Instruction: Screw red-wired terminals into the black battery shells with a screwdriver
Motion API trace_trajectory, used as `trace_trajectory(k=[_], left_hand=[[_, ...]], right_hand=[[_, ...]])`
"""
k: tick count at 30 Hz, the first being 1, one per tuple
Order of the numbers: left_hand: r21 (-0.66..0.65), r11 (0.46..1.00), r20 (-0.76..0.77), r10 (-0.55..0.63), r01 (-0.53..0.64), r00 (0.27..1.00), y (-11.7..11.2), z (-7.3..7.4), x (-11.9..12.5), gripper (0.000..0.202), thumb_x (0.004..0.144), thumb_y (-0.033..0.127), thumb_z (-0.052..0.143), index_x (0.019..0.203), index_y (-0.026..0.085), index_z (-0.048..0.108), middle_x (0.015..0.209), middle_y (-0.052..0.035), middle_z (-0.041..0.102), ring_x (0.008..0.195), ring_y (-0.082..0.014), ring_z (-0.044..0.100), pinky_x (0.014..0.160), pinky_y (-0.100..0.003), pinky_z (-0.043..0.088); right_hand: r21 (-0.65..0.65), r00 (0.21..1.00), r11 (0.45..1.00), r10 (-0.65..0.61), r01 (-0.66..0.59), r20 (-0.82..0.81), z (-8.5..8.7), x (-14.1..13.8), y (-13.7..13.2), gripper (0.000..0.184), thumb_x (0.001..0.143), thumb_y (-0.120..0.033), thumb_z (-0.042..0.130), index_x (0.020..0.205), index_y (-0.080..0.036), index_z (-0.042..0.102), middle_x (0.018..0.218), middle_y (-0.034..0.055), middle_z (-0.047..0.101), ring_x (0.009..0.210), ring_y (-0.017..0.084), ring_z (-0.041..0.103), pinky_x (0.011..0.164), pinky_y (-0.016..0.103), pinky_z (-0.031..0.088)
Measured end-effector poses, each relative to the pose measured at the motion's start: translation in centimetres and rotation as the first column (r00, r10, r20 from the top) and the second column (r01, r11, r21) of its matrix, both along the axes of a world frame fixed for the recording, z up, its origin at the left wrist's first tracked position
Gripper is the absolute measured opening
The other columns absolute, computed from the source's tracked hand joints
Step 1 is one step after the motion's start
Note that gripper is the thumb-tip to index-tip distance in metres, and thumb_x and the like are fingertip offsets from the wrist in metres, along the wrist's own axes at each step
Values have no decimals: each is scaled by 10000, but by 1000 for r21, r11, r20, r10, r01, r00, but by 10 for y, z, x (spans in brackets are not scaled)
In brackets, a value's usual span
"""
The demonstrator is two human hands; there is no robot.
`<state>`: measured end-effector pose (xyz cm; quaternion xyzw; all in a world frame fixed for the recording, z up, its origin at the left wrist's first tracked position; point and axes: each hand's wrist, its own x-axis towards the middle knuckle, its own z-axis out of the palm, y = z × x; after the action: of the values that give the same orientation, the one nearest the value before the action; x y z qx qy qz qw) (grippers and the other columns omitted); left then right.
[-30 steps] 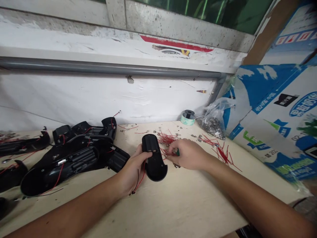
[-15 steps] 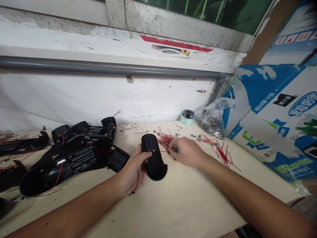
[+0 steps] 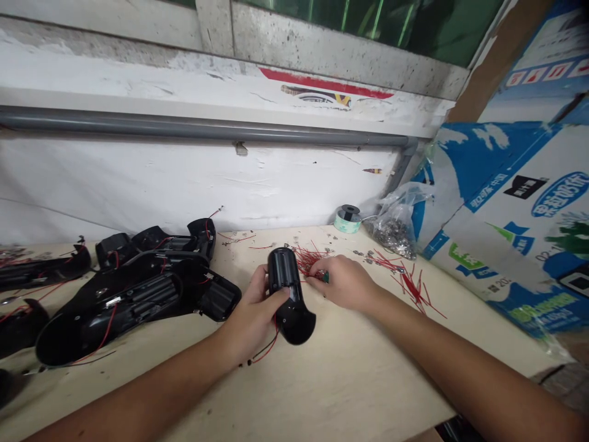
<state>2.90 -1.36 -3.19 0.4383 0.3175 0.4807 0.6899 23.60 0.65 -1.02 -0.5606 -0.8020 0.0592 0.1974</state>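
My left hand (image 3: 257, 314) is wrapped round a black plastic battery housing (image 3: 293, 325), thumb across its middle. Its ribbed battery bay (image 3: 283, 268) points away from me, and the rounded end is toward me. A red and a black wire (image 3: 264, 353) hang from its left side. To the right, my right hand (image 3: 345, 282) is closed in a pinch at the edge of a heap of red wires (image 3: 307, 256). A small green thing (image 3: 326, 277) shows between its fingers; the rest of it is hidden, so its kind is unclear.
Several black housings (image 3: 151, 291) with wires are piled at left. More red wires (image 3: 414, 288) and small metal pieces lie at right. Behind them stand a tape roll (image 3: 347, 221) and a clear bag of metal parts (image 3: 393, 230). A blue-white carton (image 3: 506, 215) borders the right side.
My left hand has tilted the housing and shifted it slightly right and toward me. The right hand stays by the red wires, its fingers moved slightly.
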Motion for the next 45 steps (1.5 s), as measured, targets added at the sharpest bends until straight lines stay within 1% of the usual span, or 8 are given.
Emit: trace_trajectory(k=[8,13,18,21,26,31,38,45], left_hand=[[76,997,-170,-1,14,985,2,3,-1,510,758,312,748,1205,184,539,1169,-95,662,1098,-251,604,991,-390,441],[68,997,-200,-18,32,980,3,7,0,572,732,246,762,1262,175,559,1365,-134,595,1311,-288,506,1139,-430,327],[14,999,-146,44,-42,988,-1,4,0,737,697,142,778,1371,228,492,1471,-111,511,1396,-247,430,1181,-401,278],[40,999,-139,22,-17,990,-3,4,0,719,688,134,792,1350,231,529,1437,-99,545,1373,-256,452,1176,-411,284],[30,999,-29,-29,30,999,-4,5,1,473,726,244,814,1166,192,648,1317,-104,628,1282,-271,521,1108,-398,352],[-44,999,35,10,-8,999,-6,5,4,243,832,375,734,927,161,667,997,-66,685,982,-205,614,891,-325,439],[-46,998,-14,51,-52,999,-3,3,3,231,821,374,745,843,161,661,861,-32,644,880,-179,583,850,-313,425],[76,988,-80,138,-132,987,1,-3,1,212,780,372,776,773,173,703,913,-46,699,941,-208,596,899,-331,423]], right_hand=[[-33,981,999,-33,27,-193,3,-3,1,158,852,-240,583,720,-202,660,657,4,669,579,144,592,549,251,381],[-318,823,948,-196,20,-533,7,-4,1,125,842,-248,564,742,-187,608,464,-36,545,356,116,488,363,208,335],[-252,757,968,-173,11,-630,6,-6,0,174,874,-337,593,782,-190,611,507,-27,565,359,130,512,334,217,351],[50,830,999,24,5,-558,2,-12,-6,188,913,-341,583,831,-189,657,653,13,661,482,140,584,458,247,446],[436,945,877,291,-200,-152,-5,-19,-18,195,955,-240,541,907,-199,726,823,53,739,709,189,665,683,320,473],[445,944,832,285,-331,168,-3,-18,-22,260,996,-269,500,996,-230,757,766,36,729,639,176,624,636,329,405],[429,913,813,288,-393,289,1,-16,-24,288,1014,-272,471,1110,-261,742,755,32,717,650,177,616,625,341,378],[318,928,915,318,-246,-195,2,-21,-25,250,973,-364,538,1142,-242,675,939,65,715,847,222,651,779,359,467]])
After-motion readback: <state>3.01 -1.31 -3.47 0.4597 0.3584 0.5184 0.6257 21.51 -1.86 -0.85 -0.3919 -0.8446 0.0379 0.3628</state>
